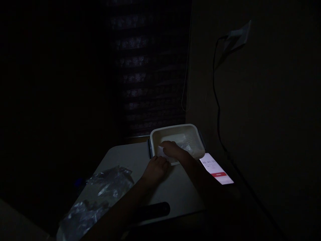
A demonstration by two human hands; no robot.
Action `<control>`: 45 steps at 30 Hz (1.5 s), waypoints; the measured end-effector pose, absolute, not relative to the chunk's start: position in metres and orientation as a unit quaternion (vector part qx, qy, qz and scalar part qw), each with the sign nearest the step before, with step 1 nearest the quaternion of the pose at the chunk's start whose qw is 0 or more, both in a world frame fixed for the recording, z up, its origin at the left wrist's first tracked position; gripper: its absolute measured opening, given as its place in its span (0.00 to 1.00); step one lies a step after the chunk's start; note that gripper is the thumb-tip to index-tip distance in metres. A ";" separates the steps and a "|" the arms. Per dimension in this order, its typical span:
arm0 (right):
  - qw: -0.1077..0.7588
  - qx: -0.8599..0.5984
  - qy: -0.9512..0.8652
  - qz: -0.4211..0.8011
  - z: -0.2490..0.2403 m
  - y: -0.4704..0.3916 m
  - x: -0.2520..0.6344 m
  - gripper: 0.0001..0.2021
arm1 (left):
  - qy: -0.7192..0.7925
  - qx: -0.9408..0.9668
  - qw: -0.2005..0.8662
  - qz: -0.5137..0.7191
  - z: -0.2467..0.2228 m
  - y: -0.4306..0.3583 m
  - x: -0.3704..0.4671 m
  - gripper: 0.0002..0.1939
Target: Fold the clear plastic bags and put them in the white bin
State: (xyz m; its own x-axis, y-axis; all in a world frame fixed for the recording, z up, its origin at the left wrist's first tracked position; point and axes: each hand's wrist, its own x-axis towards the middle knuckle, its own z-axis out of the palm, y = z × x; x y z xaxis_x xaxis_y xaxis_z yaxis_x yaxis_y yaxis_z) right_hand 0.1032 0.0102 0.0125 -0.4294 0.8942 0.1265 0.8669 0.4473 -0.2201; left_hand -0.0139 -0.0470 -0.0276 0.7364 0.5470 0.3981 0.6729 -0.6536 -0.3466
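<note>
A pale plastic tub (197, 135) with dark side handles stands at the far end of a white table (125, 150). My right hand (170, 149) reaches inside it, fingers closed around a thin, light-coloured piece (161, 151), perhaps clear plastic. At the tub's near left rim is my left hand (156, 167), its fingers bent and pressed together near the same piece; what they hold, if anything, is too dark to make out. Some clear crinkled plastic (187, 146) lies in the tub, right of my right hand.
Crumpled clear plastic bags (112, 182) cover the table's left side. A dark slot (160, 209) is near its front edge. Right of the tub lies a lit phone (217, 169). A black cable (218, 113) hangs from a wall socket (237, 36). Behind is a striped blind (135, 60).
</note>
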 end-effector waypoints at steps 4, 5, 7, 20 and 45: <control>0.111 -0.501 -0.857 0.054 0.012 0.008 0.095 0.19 | -0.337 -0.899 0.245 -0.134 -0.028 -0.045 -0.012 0.06; 0.128 -0.499 -0.855 0.054 0.011 0.009 0.096 0.20 | -0.336 -0.900 0.245 -0.133 -0.028 -0.045 -0.012 0.06; 0.172 -0.509 -0.841 0.057 0.010 0.012 0.103 0.22 | -0.340 -0.899 0.244 -0.129 -0.028 -0.045 -0.011 0.05; 0.350 -0.646 -0.678 0.033 0.024 0.019 0.200 0.14 | -0.386 -0.878 0.243 -0.146 -0.014 -0.031 -0.013 0.07; 0.461 -0.581 -0.671 0.006 0.013 0.024 0.243 0.11 | -0.485 -0.826 0.179 -0.224 0.005 -0.013 -0.062 0.21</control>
State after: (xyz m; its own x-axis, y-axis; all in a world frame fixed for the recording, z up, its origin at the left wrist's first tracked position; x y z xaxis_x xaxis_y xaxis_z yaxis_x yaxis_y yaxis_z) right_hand 0.2425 0.0237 0.0125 0.0985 0.7849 0.6117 0.7744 0.3256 -0.5425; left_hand -0.0619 -0.0130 0.0047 0.4297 0.7206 0.5442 0.8813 -0.4658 -0.0791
